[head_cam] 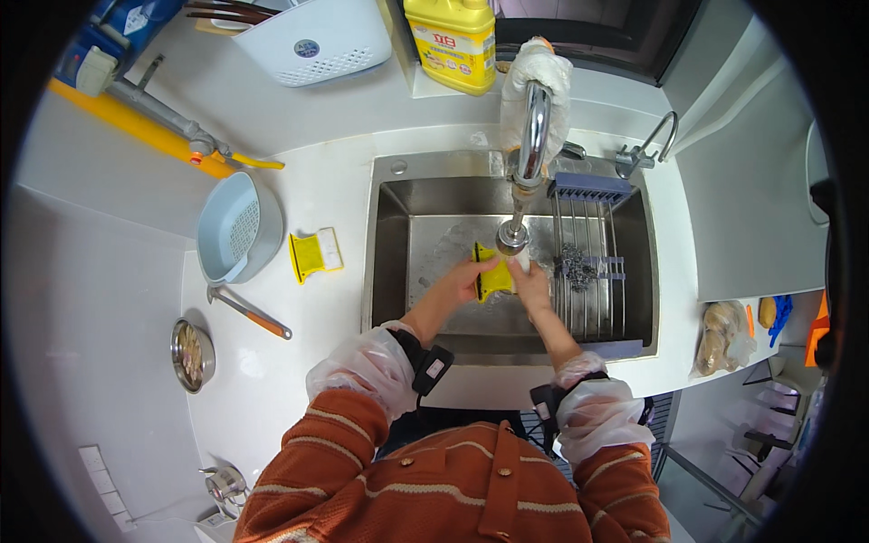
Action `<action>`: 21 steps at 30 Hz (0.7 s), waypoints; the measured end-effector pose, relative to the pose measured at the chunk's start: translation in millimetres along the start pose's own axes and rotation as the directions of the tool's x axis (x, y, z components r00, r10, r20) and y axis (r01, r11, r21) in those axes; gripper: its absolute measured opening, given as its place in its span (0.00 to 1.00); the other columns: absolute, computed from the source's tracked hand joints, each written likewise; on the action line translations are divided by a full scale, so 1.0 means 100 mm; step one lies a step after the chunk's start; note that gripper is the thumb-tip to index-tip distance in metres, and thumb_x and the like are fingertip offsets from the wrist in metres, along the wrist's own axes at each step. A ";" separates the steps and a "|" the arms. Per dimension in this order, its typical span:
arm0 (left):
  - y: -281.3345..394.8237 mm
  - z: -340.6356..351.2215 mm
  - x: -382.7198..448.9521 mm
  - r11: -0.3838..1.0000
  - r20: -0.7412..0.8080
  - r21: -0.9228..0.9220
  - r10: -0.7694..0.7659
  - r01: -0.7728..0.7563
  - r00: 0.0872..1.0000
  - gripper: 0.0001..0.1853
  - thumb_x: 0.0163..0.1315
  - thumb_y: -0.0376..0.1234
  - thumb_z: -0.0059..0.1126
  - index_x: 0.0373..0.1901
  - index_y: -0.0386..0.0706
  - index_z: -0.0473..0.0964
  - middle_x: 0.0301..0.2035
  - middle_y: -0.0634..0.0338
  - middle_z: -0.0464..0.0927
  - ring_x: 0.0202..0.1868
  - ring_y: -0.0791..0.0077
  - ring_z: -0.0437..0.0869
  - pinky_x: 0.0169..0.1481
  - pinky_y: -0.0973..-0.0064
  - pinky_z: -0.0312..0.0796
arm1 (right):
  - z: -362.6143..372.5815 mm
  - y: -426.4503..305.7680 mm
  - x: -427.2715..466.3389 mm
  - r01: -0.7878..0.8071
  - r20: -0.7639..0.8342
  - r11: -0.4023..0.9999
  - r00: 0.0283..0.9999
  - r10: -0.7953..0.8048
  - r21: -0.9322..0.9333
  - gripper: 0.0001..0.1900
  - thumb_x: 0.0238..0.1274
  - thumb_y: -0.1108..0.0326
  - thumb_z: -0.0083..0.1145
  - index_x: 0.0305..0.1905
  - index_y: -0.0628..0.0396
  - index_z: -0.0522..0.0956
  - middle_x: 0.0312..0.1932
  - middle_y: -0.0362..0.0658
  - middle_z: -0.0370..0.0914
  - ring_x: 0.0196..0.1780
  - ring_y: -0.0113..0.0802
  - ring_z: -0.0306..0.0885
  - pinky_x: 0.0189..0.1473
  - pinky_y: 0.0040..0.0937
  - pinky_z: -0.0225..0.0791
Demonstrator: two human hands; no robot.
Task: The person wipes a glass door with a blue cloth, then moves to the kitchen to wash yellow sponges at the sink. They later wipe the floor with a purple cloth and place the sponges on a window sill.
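Below the faucet's spray head [512, 237], my two hands hold a yellow window cleaner [495, 279] over the steel sink [441, 312]. It has a black blade strip along its left edge. My left hand [464, 277] grips that blade side. My right hand [533, 288] is on the opposite side, where a bit of white shows and the fingers hide most of it. A matching yellow cleaner [309, 254] with a white pad lies on the counter left of the sink. I cannot tell whether water is running.
A metal rack [587, 319] spans the sink's right side, with a steel wool scrubber [577, 267] on it. Left on the counter are a blue basin [271, 234], an orange-handled tool [251, 315] and a metal bowl [208, 360]. A yellow detergent jug [455, 51] stands behind the sink.
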State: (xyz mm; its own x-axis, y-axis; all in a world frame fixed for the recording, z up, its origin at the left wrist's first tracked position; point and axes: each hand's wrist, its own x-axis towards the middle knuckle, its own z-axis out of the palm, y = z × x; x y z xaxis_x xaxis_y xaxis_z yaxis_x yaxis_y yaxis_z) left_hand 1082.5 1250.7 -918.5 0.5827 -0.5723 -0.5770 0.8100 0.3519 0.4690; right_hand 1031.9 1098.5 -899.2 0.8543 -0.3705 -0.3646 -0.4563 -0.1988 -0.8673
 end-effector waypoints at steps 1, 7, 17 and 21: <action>0.02 -0.02 -0.06 0.996 -0.023 0.087 0.013 -0.010 1.000 0.20 0.61 0.34 0.59 0.53 0.41 0.69 0.46 0.57 0.78 0.48 0.68 0.80 0.52 0.67 0.74 | 0.06 -0.04 -0.01 0.124 -0.087 0.928 0.983 -0.164 -0.351 0.20 0.57 0.52 0.59 0.41 0.61 0.78 0.38 0.54 0.80 0.40 0.47 0.81 0.41 0.40 0.71; 0.02 0.13 -0.36 0.994 -0.082 0.081 0.082 -0.076 0.993 0.17 0.60 0.34 0.61 0.49 0.40 0.71 0.43 0.58 0.79 0.44 0.69 0.82 0.49 0.68 0.75 | 0.19 -0.14 0.26 0.096 0.039 0.813 0.995 -0.090 -0.574 0.17 0.55 0.58 0.56 0.42 0.61 0.76 0.38 0.59 0.79 0.43 0.58 0.77 0.43 0.49 0.70; -0.04 0.14 -0.01 0.973 -0.541 0.191 0.213 -0.127 0.814 0.23 0.66 0.50 0.47 0.45 0.38 0.73 0.37 0.57 0.78 0.35 0.68 0.80 0.41 0.71 0.74 | 0.27 -0.19 -0.13 -0.111 0.210 0.849 0.978 0.000 0.517 0.15 0.70 0.57 0.45 0.52 0.55 0.73 0.46 0.39 0.76 0.47 0.26 0.72 0.49 0.26 0.65; -0.37 -0.09 0.29 0.994 -0.519 0.088 0.100 -0.063 0.849 0.27 0.70 0.53 0.37 0.45 0.39 0.74 0.37 0.57 0.78 0.36 0.68 0.79 0.43 0.71 0.72 | 0.20 -0.34 -0.03 -0.500 0.500 0.611 0.845 0.189 0.614 0.17 0.68 0.56 0.49 0.55 0.53 0.71 0.47 0.40 0.75 0.49 0.30 0.73 0.51 0.29 0.65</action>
State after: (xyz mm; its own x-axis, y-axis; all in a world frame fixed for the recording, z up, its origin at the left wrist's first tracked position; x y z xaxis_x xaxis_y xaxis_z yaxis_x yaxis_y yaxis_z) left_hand 1070.2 1227.4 -958.6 0.6097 -0.0663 -0.7898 0.7626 0.3208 0.5618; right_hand 1050.0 1124.4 -875.8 0.7600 0.1034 -0.6416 -0.5533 0.6209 -0.5553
